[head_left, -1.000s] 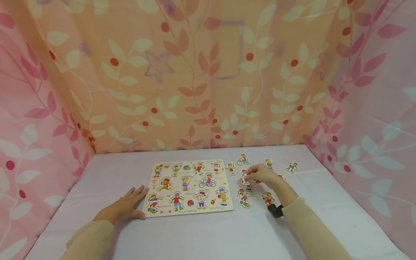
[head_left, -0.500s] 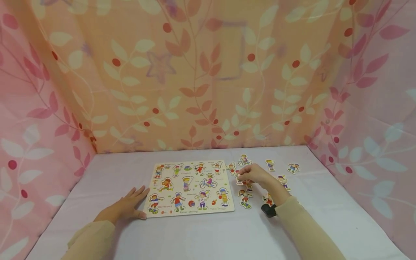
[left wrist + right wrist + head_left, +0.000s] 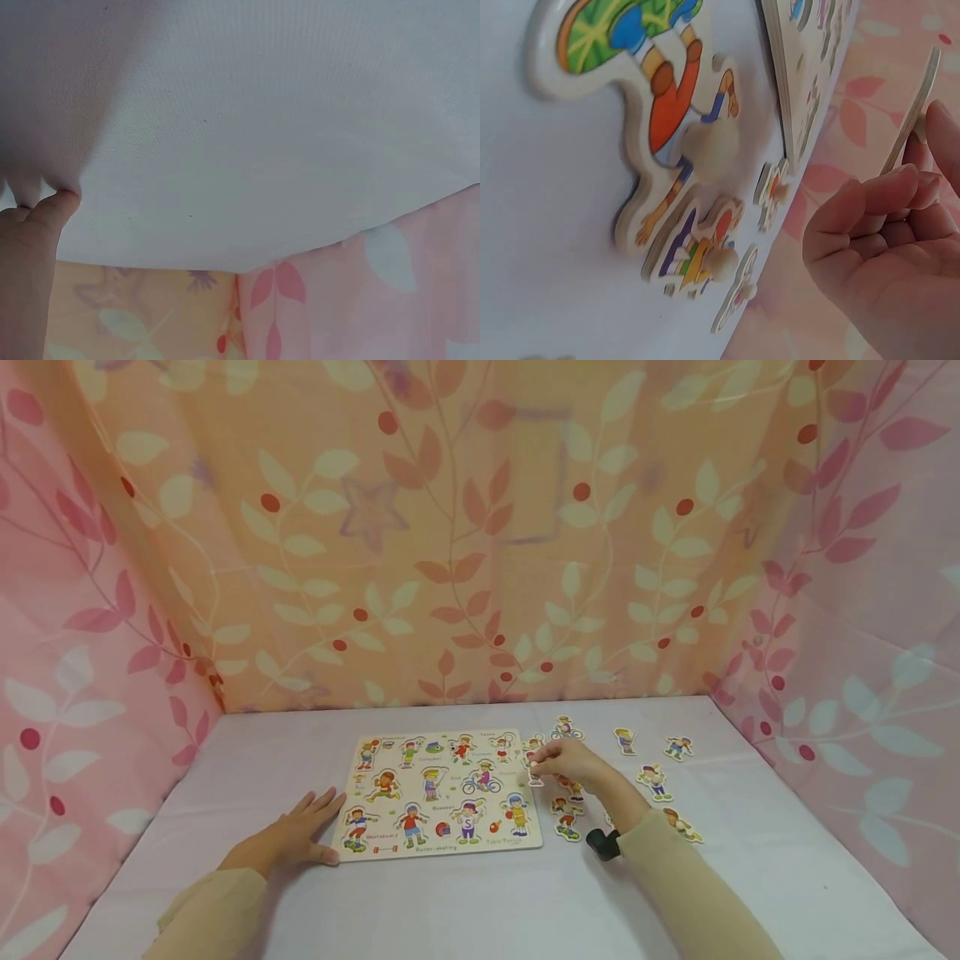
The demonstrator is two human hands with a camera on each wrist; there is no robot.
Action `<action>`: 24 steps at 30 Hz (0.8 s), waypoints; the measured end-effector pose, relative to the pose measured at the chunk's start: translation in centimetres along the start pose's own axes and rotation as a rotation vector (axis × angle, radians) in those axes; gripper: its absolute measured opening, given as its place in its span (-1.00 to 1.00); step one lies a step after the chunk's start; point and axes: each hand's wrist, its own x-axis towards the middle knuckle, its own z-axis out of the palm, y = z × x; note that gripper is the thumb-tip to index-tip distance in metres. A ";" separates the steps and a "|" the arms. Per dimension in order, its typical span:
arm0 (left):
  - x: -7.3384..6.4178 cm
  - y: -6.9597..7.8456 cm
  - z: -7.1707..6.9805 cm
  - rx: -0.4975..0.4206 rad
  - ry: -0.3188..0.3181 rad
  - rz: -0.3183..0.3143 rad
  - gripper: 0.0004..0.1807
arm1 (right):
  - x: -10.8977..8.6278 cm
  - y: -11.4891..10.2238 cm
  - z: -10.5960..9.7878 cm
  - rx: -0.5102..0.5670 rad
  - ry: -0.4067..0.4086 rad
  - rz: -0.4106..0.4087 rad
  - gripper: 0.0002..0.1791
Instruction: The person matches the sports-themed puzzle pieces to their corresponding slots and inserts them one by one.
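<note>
Right hand [image 3: 573, 762] has slid left since a moment ago, bringing a figure piece [image 3: 535, 773], pinched by its knob [image 3: 921, 129], to the right edge of the puzzle board [image 3: 411, 789]. Left hand [image 3: 303, 831] has its fingers stretched against the left edge; I'd keep it bracing there. Maybe level the piece before lowering it, clear of those loose pieces [image 3: 655, 782] further right.

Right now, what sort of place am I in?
Probably a curtained-off indoor play area: leaf-print curtains border a white-covered table holding a sports puzzle board and knobbed puzzle pieces.
</note>
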 end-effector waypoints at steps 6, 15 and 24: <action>-0.1 0.2 0.0 0.004 -0.001 -0.010 0.15 | 0.3 -0.4 0.8 0.007 -0.006 -0.008 -0.89; -0.1 0.1 0.1 0.009 0.000 -0.024 0.16 | 1.0 -1.4 2.0 -0.039 -0.006 -0.028 -0.90; -0.2 0.1 -0.2 0.015 0.010 0.004 0.12 | 2.0 -2.4 3.0 -0.027 -0.013 -0.035 -0.89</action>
